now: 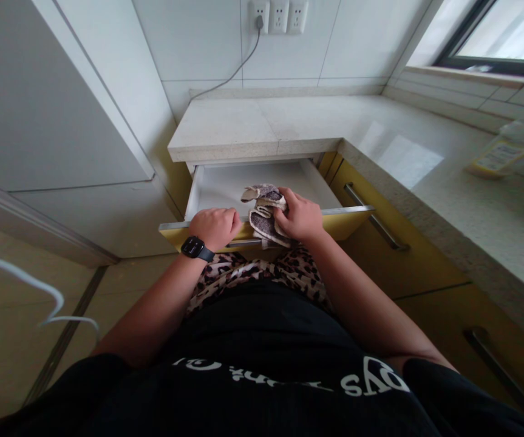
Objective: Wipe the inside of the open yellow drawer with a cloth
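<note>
Head view: drawer (225,182) open, work judged unfinished; right hand (302,215), fingers clamped on cloth (265,223), at drawer's front edge; left hand (214,228) alongside, fingers curled, grip unclear.

Drawer (220,185) reachable from above, left of the cloth (264,226); countertop (248,124) caps the rear, left hand (215,228) and right hand (302,216) crowd the front edge.

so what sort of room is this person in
Most likely a kitchen, or a similar utility space: an L-shaped stone-look countertop runs above yellow-fronted cabinets, with a pulled-out drawer, and power sockets are set in the wall behind.
</note>
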Available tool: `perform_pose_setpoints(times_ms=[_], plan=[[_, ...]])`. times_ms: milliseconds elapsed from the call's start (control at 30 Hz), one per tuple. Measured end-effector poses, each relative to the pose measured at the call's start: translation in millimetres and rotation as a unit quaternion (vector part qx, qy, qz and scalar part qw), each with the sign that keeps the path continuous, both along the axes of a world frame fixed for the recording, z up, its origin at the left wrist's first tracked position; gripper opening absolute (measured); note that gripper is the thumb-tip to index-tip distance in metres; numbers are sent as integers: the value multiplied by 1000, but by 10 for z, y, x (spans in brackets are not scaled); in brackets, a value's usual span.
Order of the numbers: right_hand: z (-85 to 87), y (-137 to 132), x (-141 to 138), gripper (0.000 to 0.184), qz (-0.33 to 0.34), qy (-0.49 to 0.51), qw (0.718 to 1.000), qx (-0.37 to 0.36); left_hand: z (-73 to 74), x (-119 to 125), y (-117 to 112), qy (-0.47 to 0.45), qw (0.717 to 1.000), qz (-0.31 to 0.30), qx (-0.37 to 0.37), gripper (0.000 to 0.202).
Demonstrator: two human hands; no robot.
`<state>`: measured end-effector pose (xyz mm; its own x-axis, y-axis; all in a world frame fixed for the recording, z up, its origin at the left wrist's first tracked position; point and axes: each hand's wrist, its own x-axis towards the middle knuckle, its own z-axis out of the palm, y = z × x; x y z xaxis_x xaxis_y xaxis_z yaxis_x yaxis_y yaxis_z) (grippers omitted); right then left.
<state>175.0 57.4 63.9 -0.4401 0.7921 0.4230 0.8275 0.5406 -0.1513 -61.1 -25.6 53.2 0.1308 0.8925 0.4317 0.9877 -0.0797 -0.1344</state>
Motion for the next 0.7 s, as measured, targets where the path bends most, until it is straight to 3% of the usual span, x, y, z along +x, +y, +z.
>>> perform_pose_setpoints(times_ms=[700], plan=[[2,30,9,51,2,-11,1000,-5,20,11,29,-14,1000,-2,-11,37]])
